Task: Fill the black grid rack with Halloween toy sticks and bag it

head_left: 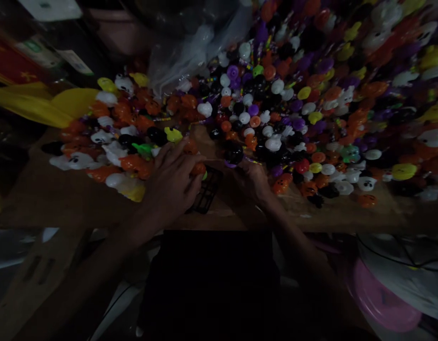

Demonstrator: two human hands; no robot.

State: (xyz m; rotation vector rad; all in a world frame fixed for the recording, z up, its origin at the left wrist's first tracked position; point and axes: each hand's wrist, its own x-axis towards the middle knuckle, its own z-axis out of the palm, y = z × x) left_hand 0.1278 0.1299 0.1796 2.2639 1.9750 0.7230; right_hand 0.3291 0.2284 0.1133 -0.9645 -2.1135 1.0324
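Observation:
My left hand [174, 177] reaches over the near edge of the left pile, its thumb and index finger closed around a glossy orange bead [199, 168] with a bit of green beneath it. A black plastic grid [209, 189] lies on the wooden table under that hand. My right hand [253, 179] has its fingers curled together beside a black round bead [234, 153] with a purple rim. A short strand of small coloured beads [253, 161] shows by its knuckles. What the right fingertips pinch is hidden in the dark. A thin pale line seems to run between the hands.
A heap of Halloween-shaped beads [275, 142] spreads across the right and back of the table [55, 203]. A smaller pile [108, 142] is at left, near a yellow bag [37, 104]. Clear plastic [190, 57] lies behind. A pink basin [382, 298] stands below, right.

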